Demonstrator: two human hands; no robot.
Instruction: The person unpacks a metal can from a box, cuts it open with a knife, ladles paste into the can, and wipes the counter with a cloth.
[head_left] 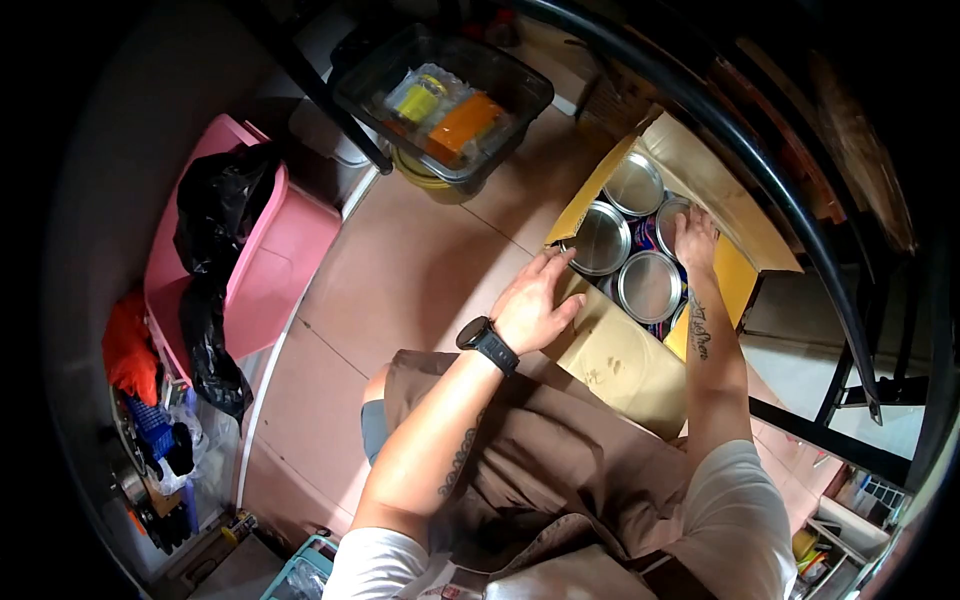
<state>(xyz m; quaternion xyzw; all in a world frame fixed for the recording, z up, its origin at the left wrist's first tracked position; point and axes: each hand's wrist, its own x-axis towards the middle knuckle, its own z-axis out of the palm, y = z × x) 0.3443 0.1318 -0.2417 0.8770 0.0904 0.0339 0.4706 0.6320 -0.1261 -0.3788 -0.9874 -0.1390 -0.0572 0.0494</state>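
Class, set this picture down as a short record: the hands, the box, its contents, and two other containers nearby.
Left hand: open, at the box's near-left edge; contact unclear
Left hand point: left hand
Right hand: right hand over a can at the box's right side; grip unclear
Box: cardboard box, open at the top
Contents: round metal-lidded cans, four lids plainly visible, another partly hidden
Black container: black tub holding orange and yellow packs
Pink container: pink tub, black plastic bag draped over it
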